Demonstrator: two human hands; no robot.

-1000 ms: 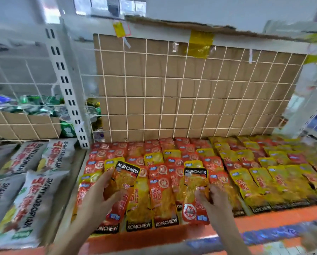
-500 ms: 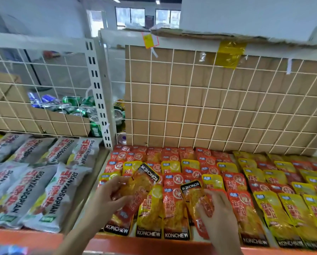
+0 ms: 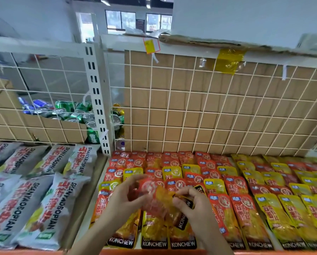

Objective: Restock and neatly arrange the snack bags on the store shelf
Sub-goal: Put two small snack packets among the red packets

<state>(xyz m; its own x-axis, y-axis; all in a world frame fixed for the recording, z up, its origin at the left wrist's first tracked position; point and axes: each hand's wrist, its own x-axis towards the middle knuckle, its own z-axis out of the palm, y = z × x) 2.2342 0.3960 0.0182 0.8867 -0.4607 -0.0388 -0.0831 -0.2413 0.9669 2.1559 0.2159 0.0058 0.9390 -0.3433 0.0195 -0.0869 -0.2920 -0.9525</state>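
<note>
Red and yellow snack packets (image 3: 240,210) lie flat in overlapping rows across the shelf (image 3: 95,199). The rows blur toward the back and right, so no full count can be given; at least six black KONCHEW labels read along the front edge. Your two hands meet above the front left of this block, with both forearms entering from the bottom of the view. Your left hand (image 3: 122,201) is turned palm inward with the fingers curled. Its grip is closed round the left side of a red packet (image 3: 152,190), which is raised clear of the rows. Your right hand (image 3: 194,208) is just beside it with the fingers bent. Its grip pinches a second packet (image 3: 182,220), of which a black KONCHEW band shows below the fingers. The two held packets overlap between your hands. Count held: two, one per hand. On the shelf section to the left, seven grey bags (image 3: 52,208) show: four in the rear row and three in the front, the leftmost cut by the frame edge. Behind the goods stands a white wire grid (image 3: 191,109) backed with cardboard (image 3: 218,126). Green and blue drink cans (image 3: 69,107) sit behind its left part, too crowded to count.
</note>
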